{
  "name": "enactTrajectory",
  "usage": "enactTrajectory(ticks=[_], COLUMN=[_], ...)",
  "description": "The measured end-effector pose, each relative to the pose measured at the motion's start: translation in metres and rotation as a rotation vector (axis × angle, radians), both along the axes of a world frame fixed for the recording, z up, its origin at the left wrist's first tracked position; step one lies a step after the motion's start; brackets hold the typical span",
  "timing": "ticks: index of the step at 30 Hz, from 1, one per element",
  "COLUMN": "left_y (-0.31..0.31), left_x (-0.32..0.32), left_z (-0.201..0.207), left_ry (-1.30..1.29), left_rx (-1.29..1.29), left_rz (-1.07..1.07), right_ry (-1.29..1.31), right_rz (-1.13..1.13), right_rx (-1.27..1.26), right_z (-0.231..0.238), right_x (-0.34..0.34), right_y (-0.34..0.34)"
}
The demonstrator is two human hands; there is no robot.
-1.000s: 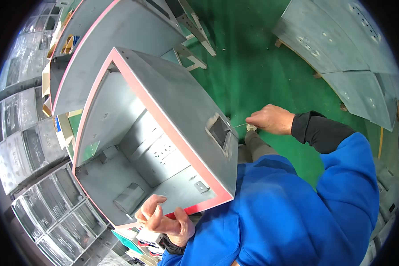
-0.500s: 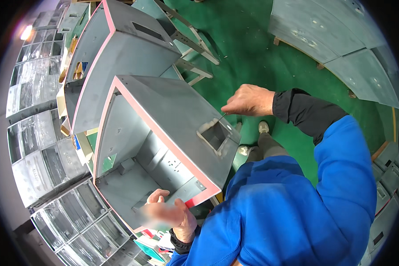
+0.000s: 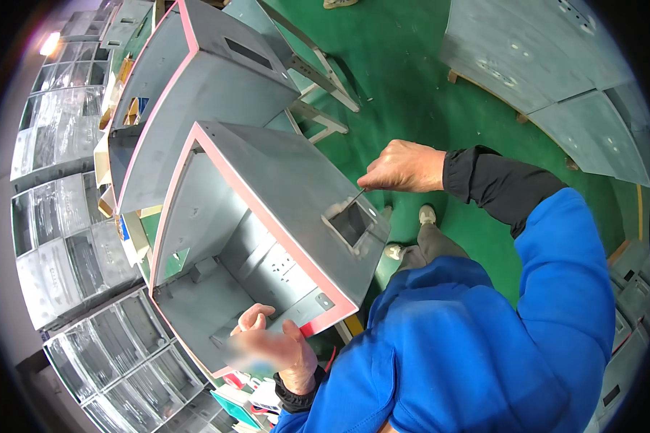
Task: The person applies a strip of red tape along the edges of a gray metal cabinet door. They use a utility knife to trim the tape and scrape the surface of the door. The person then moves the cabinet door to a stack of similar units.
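A grey metal cabinet shell (image 3: 282, 173) with a pink-covered front rim (image 3: 249, 195) lies tilted before me, its inside exposed. In its upper panel is a rectangular cutout (image 3: 352, 225), with pale, smeared filler-like patches on the surrounding surface. My right hand (image 3: 403, 166) is closed on a thin, slender tool (image 3: 357, 195), whose tip is at the cutout's far corner. Over the near end of the open front is my left hand (image 3: 285, 353), fingers bent and thumb raised. A blurred patch covers its palm, so whatever it grips cannot be made out.
A second grey shell (image 3: 217, 86) with pink edging stands beyond, next to a metal trestle (image 3: 325, 79). Wrapped grey frames (image 3: 65, 130) are stacked at left. Large grey panels (image 3: 534, 65) rest on wooden blocks at right. A shoe (image 3: 338, 3) shows at the top edge.
My right hand has shifted slightly left with the tool, which now shows more of its length at the cutout's corner. The left hand keeps much the same pose. The view has shifted a little.
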State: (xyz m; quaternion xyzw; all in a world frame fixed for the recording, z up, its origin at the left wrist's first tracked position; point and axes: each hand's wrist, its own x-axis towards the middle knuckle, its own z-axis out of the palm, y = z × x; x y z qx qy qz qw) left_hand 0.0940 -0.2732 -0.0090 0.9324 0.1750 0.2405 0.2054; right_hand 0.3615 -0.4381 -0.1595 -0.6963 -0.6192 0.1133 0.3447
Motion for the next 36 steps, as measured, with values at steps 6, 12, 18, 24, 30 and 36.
enactTrajectory(ticks=[6,12,18,24,30,36], left_y=[0.001,-0.002,0.002,0.003,0.002,0.004], left_x=[0.003,0.003,0.0,0.001,0.001,-0.002], left_z=[-0.002,0.003,-0.002,-0.002,-0.003,-0.003], left_ry=[-0.035,0.022,-0.014,0.012,0.006,-0.004], left_rx=[-0.072,-0.039,-0.059,0.008,0.015,0.035], left_rz=[-0.015,-0.03,-0.03,-0.027,-0.019,-0.013], right_ry=[0.023,-0.15,-0.015,-0.183,-0.062,-0.316], right_rz=[-0.035,-0.045,-0.021,-0.02,-0.017,0.037], right_rx=[0.174,0.089,0.134,0.047,0.001,-0.01], right_z=[0.011,-0.002,0.009,0.049,0.057,0.071], right_x=[0.003,0.005,0.003,0.004,-0.003,-0.018], right_y=[0.004,-0.005,-0.001,-0.001,-0.009,-0.022])
